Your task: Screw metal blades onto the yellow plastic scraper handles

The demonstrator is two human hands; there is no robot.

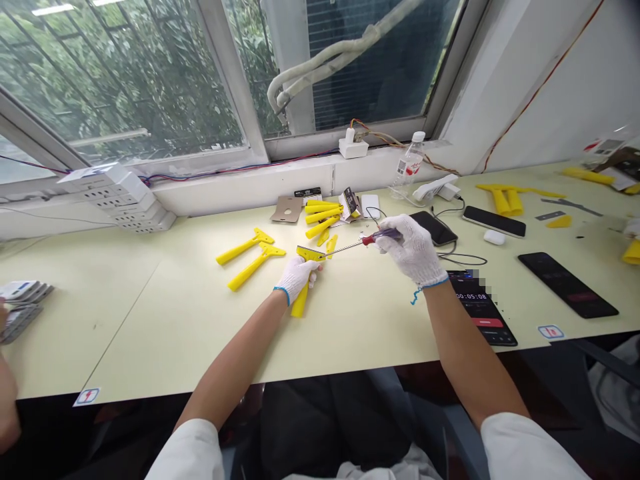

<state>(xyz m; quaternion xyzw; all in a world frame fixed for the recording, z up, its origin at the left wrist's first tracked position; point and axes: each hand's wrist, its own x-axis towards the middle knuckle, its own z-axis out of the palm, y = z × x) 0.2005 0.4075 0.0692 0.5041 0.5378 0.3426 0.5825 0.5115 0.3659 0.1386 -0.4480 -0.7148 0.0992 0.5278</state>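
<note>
In a white knit glove, my left hand (300,275) is closed around a yellow scraper (299,305), its head pointing away from me and a blade along its far edge. My right hand (411,252), gloved too, grips a screwdriver (373,238) with a red and purple handle. The screwdriver's shaft runs left and its tip meets the scraper's head. Two more yellow scrapers (256,268) lie to the left of my left hand. Beyond the hands rests a pile of yellow handles (320,215), with small yellow plates (331,245) nearer to me.
A cardboard piece (287,209) and a small open box (350,203) lie by the pile. On the right are several phones (567,285), cables, a plastic bottle (409,167) and more yellow parts (505,199). Stacked white boxes (120,193) stand at the window. Another person's arm (6,400) shows at left.
</note>
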